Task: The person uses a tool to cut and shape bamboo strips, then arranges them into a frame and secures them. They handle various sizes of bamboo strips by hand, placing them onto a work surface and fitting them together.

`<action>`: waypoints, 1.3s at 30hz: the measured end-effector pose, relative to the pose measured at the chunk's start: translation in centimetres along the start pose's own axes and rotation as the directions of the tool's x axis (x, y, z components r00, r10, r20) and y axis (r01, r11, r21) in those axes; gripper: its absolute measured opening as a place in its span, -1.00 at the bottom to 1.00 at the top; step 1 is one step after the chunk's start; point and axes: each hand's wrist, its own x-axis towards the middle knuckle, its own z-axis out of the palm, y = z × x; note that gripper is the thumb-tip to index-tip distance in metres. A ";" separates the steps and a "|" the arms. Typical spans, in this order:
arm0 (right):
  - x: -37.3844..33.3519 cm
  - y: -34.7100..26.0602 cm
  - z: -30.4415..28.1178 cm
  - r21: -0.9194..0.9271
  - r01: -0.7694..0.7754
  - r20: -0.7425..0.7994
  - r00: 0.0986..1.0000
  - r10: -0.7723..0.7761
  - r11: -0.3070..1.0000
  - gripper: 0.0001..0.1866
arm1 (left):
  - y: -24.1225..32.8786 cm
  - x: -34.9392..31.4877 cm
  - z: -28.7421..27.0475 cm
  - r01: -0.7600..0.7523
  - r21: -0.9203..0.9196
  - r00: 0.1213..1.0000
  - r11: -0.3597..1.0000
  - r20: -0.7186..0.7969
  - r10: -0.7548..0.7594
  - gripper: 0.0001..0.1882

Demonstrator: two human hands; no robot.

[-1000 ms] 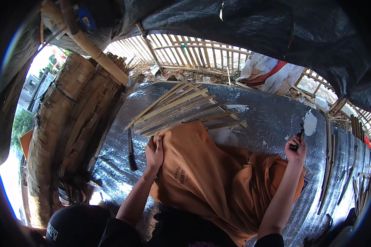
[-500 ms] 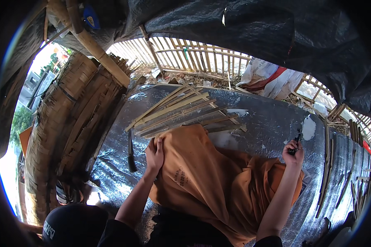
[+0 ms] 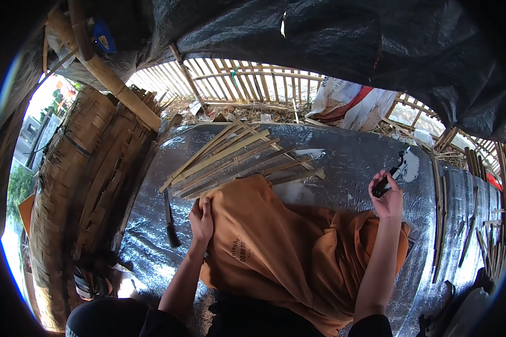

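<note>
An orange-brown cloth with dark print (image 3: 287,253) lies draped across my lap. At its upper left edge my left hand (image 3: 201,222) grips the fabric, thumb up. My right hand (image 3: 387,195), raised past the cloth's right side, is closed round a black-handled tool (image 3: 383,185). The tool's thin end points up and away, curved at the tip; its exact kind is not clear. Split bamboo strips (image 3: 236,154) lie fanned out beyond the cloth, whose top edge meets the nearest ones. Left of them rests a long dark knife-like tool (image 3: 170,222).
A silvery foil sheet (image 3: 354,149) covers the surface before me. Woven bamboo rolls (image 3: 78,168) stand at left. More strips (image 3: 439,224) lie at right. A bamboo fence (image 3: 253,81) and white sack (image 3: 343,104) are behind; black tarp (image 3: 320,39) hangs overhead. A dark cap (image 3: 107,317) shows lower left.
The whole view has shifted slightly left. My right hand has lifted a little and turned, so more of the black tool shows. The left hand stays at the cloth's edge.
</note>
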 end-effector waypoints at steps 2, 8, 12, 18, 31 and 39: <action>1.9 0.7 -2.2 -0.107 0.011 0.075 0.997 -0.003 0.994 -0.87 | -0.3 0.8 0.0 0.101 -0.021 0.991 0.995 0.092 -0.099 -0.53; 4.3 4.4 -4.6 -0.680 -0.038 -0.079 0.997 -0.021 0.732 -0.80 | -5.1 6.0 0.5 0.560 -0.497 0.819 0.663 0.453 -0.351 -0.39; 6.0 9.5 -3.3 -0.771 -0.133 -0.094 0.991 0.096 0.623 -0.86 | -19.2 12.2 -0.5 0.181 -0.148 0.942 0.972 0.309 -0.129 -0.52; 10.7 11.1 -4.2 -0.649 -0.340 -0.314 0.935 0.167 0.681 -0.85 | -20.1 10.8 6.3 0.369 -0.280 0.914 0.886 0.280 -0.293 -0.51; 13.9 15.7 -4.2 -0.975 -0.019 0.039 0.966 -0.257 -0.223 -0.44 | -16.9 10.5 5.5 0.507 -0.251 0.773 0.824 0.556 -0.306 -0.50; 15.4 14.8 -5.7 -0.997 0.017 0.004 0.985 -0.174 0.076 -0.50 | -15.0 12.8 5.6 0.506 -0.182 0.729 0.843 0.612 -0.306 -0.49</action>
